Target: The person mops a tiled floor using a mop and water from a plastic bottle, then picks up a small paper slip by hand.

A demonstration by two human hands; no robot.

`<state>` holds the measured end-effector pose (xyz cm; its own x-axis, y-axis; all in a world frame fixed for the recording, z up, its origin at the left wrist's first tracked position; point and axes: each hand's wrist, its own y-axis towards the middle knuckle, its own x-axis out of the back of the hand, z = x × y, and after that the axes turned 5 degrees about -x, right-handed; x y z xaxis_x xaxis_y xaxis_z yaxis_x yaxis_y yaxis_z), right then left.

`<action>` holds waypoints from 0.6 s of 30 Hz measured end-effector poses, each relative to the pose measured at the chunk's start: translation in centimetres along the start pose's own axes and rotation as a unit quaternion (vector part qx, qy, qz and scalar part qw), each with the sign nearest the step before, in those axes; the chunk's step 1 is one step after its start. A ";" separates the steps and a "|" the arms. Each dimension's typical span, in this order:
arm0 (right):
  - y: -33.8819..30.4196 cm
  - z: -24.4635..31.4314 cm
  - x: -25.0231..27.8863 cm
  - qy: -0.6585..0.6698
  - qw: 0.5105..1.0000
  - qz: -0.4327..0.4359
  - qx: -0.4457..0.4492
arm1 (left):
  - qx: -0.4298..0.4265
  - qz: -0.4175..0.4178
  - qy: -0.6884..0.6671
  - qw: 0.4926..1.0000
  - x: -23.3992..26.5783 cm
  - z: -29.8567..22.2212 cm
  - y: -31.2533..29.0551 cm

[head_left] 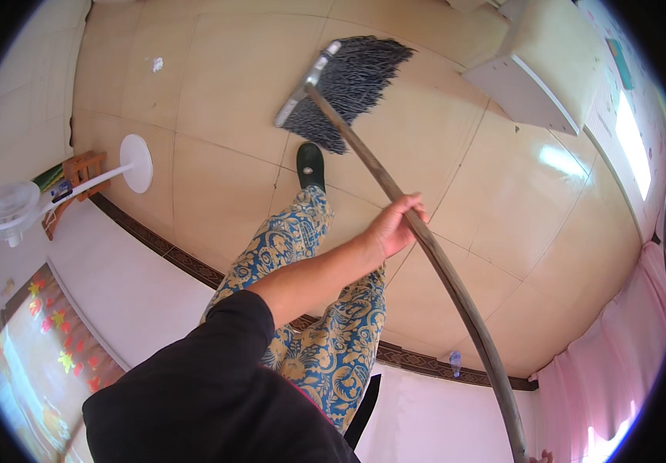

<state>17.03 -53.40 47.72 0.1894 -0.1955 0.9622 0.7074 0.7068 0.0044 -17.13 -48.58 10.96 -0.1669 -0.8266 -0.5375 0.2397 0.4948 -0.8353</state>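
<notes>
A mop point(364, 73) with dark grey strands in a metal clamp lies spread on the beige tiled floor, ahead of my foot. Its long wooden handle runs back toward the lower right. Around the middle of that handle, my left hand point(398, 224) is closed, its arm reaching across my body in a black sleeve. At the bottom edge only a few curled fingers of my right hand point(542, 457) show, against the upper end of the handle; the rest is cut off by the frame.
A white pedestal stand point(137, 163) with a round base and a wooden stool point(82, 177) are by the left wall. A white cabinet point(529, 89) stands at the far right, a pink curtain point(610, 332) nearer. A white scrap point(157, 65) lies on the floor; a small clear bottle point(455, 363) is near the skirting.
</notes>
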 end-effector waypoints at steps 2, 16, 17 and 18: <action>-1.8 6.0 -4.4 0.044 0.999 0.032 0.009 | -0.051 -0.036 0.003 0.998 1.2 -6.3 -0.1; -19.0 18.3 -24.8 0.172 0.862 0.473 0.064 | -0.246 -0.289 0.073 0.922 10.8 -44.4 -8.4; -18.1 16.2 -25.2 0.160 0.857 0.489 0.022 | -0.242 -0.287 0.063 0.925 10.1 -43.6 -8.2; -17.6 15.5 -25.7 0.166 0.878 0.449 0.019 | -0.235 -0.269 0.056 0.932 9.6 -42.4 -8.0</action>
<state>-10.81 -50.30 27.12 0.8514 0.2686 0.4504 0.1493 0.6991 -0.6992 -61.20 -49.05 7.56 -0.2467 -0.9690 -0.0124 -0.3492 0.1008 -0.9316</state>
